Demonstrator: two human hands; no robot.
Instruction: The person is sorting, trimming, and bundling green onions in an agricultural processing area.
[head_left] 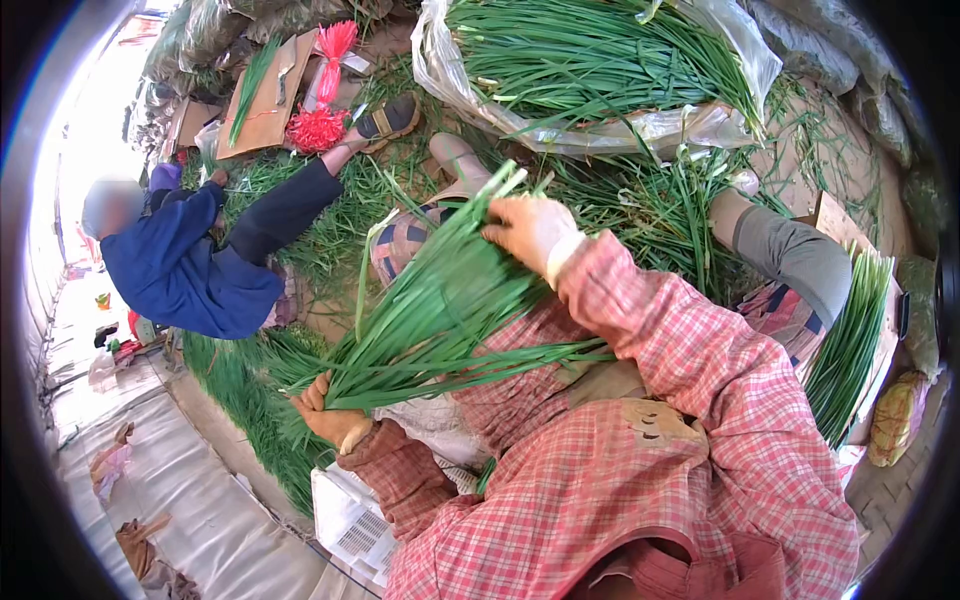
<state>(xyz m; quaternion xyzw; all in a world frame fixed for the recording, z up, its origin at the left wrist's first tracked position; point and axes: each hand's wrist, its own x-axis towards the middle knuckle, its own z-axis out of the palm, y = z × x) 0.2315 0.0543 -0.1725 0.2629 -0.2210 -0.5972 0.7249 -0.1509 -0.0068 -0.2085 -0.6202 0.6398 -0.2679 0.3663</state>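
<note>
A large fan of long green leaves with pale cut ends, a bunch of garlic chives (440,290), lies slanted across my lap. My left hand (330,412) is wrapped round its lower, leafy end. My right hand (530,232) grips the upper side near the pale stem ends, its fingers curled over the stalks. Several loose leaves trail from the bunch toward my right forearm. Some of the stalks are blurred. The checked sleeves and apron front of my clothes are below the bunch.
A plastic-lined heap of chives (600,60) stands ahead. Another person (190,260) in blue sits at the left, near a knife on cardboard (265,100) and pink ties (328,90). Stacked chives (850,340) lie at my right. Loose leaves litter the floor.
</note>
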